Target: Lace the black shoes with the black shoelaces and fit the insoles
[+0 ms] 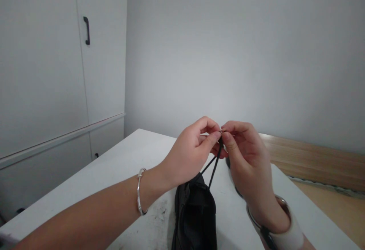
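Observation:
A black shoe rests on the white table near the front edge. Two black laces rise from it, pulled up taut. My left hand pinches the lace ends between thumb and forefinger. My right hand pinches the same spot from the other side, fingertips touching those of the left. A silver bangle circles my left wrist, and a pale band my right wrist.
A white cupboard with a dark handle stands at the left. A plain grey wall lies behind the table. A wooden surface runs along the right, past the table's edge.

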Motion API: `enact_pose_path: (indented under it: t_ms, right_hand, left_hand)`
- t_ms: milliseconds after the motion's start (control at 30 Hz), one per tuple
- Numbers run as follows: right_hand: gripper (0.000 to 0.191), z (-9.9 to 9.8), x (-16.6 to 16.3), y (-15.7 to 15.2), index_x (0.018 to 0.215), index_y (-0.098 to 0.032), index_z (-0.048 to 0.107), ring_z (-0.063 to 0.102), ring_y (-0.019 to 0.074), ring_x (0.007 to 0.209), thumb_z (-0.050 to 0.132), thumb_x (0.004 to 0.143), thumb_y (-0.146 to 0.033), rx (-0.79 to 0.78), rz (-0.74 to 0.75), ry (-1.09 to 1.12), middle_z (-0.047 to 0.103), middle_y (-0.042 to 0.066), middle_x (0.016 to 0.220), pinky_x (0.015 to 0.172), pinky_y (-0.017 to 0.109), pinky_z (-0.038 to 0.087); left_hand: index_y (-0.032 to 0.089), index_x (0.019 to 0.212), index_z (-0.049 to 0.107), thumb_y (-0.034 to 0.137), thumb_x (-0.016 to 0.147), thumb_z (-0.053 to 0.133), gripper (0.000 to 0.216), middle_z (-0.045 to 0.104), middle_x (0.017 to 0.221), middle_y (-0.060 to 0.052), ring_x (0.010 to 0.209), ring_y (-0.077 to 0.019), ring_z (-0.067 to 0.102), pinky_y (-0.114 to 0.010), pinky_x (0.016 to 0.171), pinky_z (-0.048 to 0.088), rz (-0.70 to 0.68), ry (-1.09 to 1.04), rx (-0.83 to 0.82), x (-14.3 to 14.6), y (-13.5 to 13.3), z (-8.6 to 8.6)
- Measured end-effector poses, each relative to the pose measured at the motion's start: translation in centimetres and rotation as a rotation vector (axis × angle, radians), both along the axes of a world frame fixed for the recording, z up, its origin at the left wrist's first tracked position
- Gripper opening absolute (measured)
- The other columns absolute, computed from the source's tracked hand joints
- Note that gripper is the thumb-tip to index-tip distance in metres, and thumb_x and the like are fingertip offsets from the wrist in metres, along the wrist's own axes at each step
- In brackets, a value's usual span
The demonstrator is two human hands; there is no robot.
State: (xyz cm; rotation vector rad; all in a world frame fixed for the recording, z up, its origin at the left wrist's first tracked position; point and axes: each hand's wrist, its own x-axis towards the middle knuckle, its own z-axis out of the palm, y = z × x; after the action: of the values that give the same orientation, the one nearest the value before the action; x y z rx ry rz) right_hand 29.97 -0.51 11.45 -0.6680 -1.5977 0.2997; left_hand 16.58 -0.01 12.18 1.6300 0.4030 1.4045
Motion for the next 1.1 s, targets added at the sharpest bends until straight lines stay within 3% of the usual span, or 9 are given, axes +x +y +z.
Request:
enact_pose_path:
  t_ms: [100,233,333,500,633,733,833,933,1100]
  right_hand:
    - [0.005,-0.6,0.2,0.4,0.097,-0.024,0.062,0.056,0.0114,0.064,0.06,0.094,-0.027,-0.088,0.109,0.089,0.061,-0.002,0.082,0.056,0.023,0.048]
    - [0.017,-1.9,1.2,1.1,0.109,-0.028,0.067,0.064,0.0149,0.086,0.062,0.094,-0.033,-0.205,0.242,0.097,0.069,0.001,0.098,0.079,0.029,0.054]
    - [0.018,-2.1,1.8,1.4,0.108,-0.026,0.07,0.065,0.0164,0.087,0.064,0.092,-0.034,-0.283,0.305,0.056,0.072,0.002,0.096,0.081,0.031,0.054]
    - [0.015,-0.9,2.2,0.5,0.096,-0.021,0.072,0.064,0.016,0.078,0.07,0.086,-0.033,-0.323,0.227,-0.035,0.069,0.002,0.082,0.072,0.028,0.055]
    - [0.017,-1.2,2.9,0.0,0.093,-0.022,0.068,0.062,0.0165,0.078,0.067,0.088,-0.038,-0.306,0.094,-0.056,0.066,0.002,0.082,0.072,0.029,0.053]
    - [0.014,-2.5,3.6,0.0,0.092,-0.023,0.064,0.061,0.0156,0.084,0.061,0.093,-0.037,-0.308,0.141,0.146,0.062,0.001,0.086,0.081,0.029,0.051]
    - [0.013,-3.8,4.3,-0.1,0.085,-0.021,0.062,0.058,0.0116,0.069,0.063,0.091,-0.034,-0.416,0.302,0.384,0.056,-0.001,0.082,0.068,0.025,0.051]
    - [0.017,-5.2,5.1,-0.7,0.081,-0.02,0.06,0.038,0.0056,0.051,0.07,0.085,-0.033,-0.529,0.324,0.532,0.044,-0.005,0.069,0.047,0.017,0.038]
    - [0.025,-9.3,7.6,-1.4,0.077,-0.019,0.06,0.029,0.0054,0.051,0.079,0.075,-0.036,-0.592,0.204,0.708,0.037,-0.006,0.065,0.043,0.015,0.035]
  left_hand:
    - [0.014,0.089,0.055,0.011,0.092,0.057,0.005,0.059,0.079,0.002,0.068,-0.0093,0.065,-0.024,0.071,0.056,-0.027,-0.01,-0.057,-0.3,0.1,0.0]
    - [0.012,0.09,0.062,0.008,0.087,0.062,0.005,0.065,0.08,0.0,0.076,-0.0114,0.067,-0.026,0.078,0.057,-0.008,-0.003,-0.036,-0.8,0.1,-0.3]
    - [0.012,0.092,0.067,0.009,0.086,0.064,0.007,0.068,0.084,-0.002,0.079,-0.0132,0.068,-0.029,0.08,0.058,0.032,0.054,0.027,-1.1,0.0,-0.5]
    - [0.013,0.098,0.072,0.012,0.085,0.068,0.014,0.068,0.098,-0.004,0.081,-0.0133,0.068,-0.028,0.081,0.058,0.123,0.114,0.136,-1.6,0.2,-0.6]
    - [0.013,0.114,0.068,0.01,0.085,0.068,0.029,0.071,0.094,-0.004,0.081,-0.0123,0.068,-0.027,0.081,0.055,0.132,0.112,0.056,-2.8,0.8,-0.5]
    - [0.01,0.099,0.073,0.012,0.086,0.068,0.014,0.072,0.084,-0.004,0.08,-0.0126,0.067,-0.026,0.08,0.053,0.09,0.137,-0.017,-4.1,1.1,-0.9]
    - [0.012,0.089,0.068,0.02,0.091,0.067,0.009,0.074,0.087,-0.006,0.083,-0.0148,0.069,-0.029,0.082,0.053,-0.055,0.04,-0.104,-5.2,1.2,-2.0]
    - [0.017,0.093,0.058,0.032,0.095,0.063,0.016,0.073,0.082,-0.004,0.079,-0.0173,0.07,-0.033,0.079,0.054,-0.214,-0.077,-0.202,-6.2,1.3,-3.7]
    - [0.015,0.093,0.06,0.033,0.091,0.068,0.021,0.06,0.06,0.003,0.048,-0.0051,0.045,-0.018,0.052,0.039,-0.105,-0.085,-0.373,-8.2,1.5,-7.8]
